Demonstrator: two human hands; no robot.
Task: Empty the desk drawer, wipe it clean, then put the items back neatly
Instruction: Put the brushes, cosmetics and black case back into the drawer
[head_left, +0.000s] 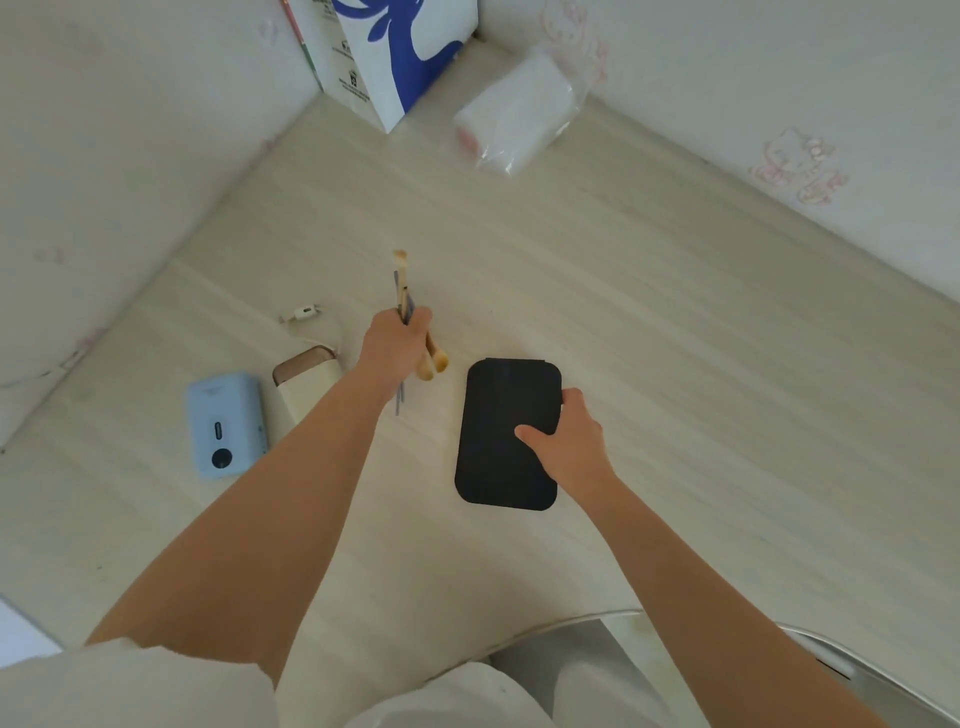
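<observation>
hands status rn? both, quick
Left hand: closed around a bundle of makeup brushes.
Right hand: gripping the black case on the desk.

I am wearing a loose white top with short sleeves; the left sleeve (130, 680) is bunching in soft folds at the upper arm. Both my forearms are showing bare from there down. My left hand (395, 343) and right hand (571, 447) are wearing nothing: no rings, watch or bracelet are showing on either.
</observation>
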